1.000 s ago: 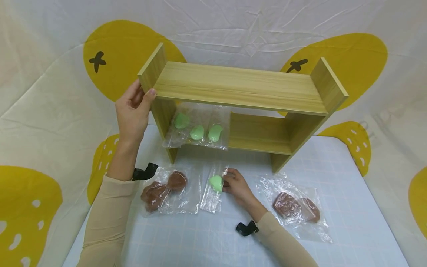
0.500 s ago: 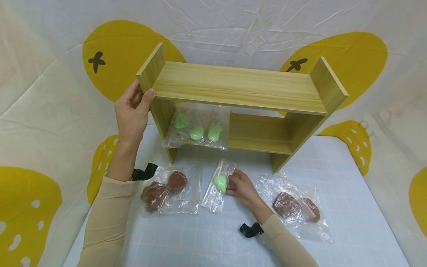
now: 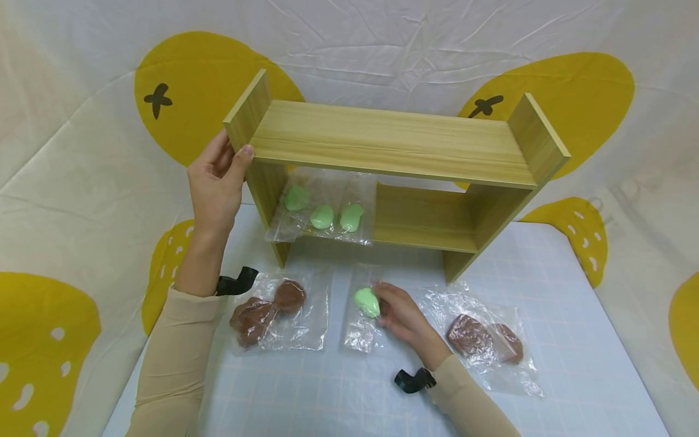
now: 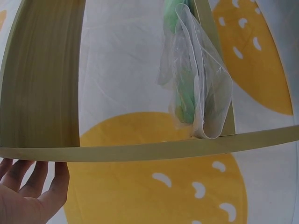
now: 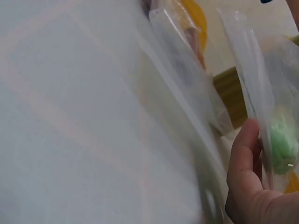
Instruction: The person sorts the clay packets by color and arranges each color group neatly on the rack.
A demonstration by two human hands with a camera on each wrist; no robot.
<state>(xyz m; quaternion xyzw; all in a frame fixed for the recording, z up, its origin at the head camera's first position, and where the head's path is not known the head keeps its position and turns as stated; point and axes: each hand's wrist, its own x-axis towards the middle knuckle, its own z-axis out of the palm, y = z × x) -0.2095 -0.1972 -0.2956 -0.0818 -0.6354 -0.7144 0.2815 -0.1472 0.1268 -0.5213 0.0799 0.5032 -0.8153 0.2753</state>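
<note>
My left hand (image 3: 218, 182) holds the left side panel of a small wooden shelf (image 3: 393, 142), thumb on its front edge and fingers against the outer face. On the shelf's middle board, at the left, lie clear plastic bags with green lumps (image 3: 322, 216); their ends hang over the front edge. In the left wrist view a bag (image 4: 212, 93) sticks out past the board. My right hand (image 3: 404, 318) pinches the right edge of a narrow clear bag with one green lump (image 3: 367, 302), in front of the shelf. The right wrist view shows this bag (image 5: 254, 70) raised beside the fingers.
Clear bags with brown lumps (image 3: 289, 296) lie on the table to the left. More bagged brown lumps (image 3: 469, 335) lie at the right, beside my right forearm. A pale checked cloth (image 3: 306, 394) covers the table. Behind the shelf hangs a white curtain (image 3: 371, 54) with yellow shapes.
My right hand has moved slightly right with the bagged green lump, and the bag has tilted and straightened again. The left hand and the shelf stay about where they were.
</note>
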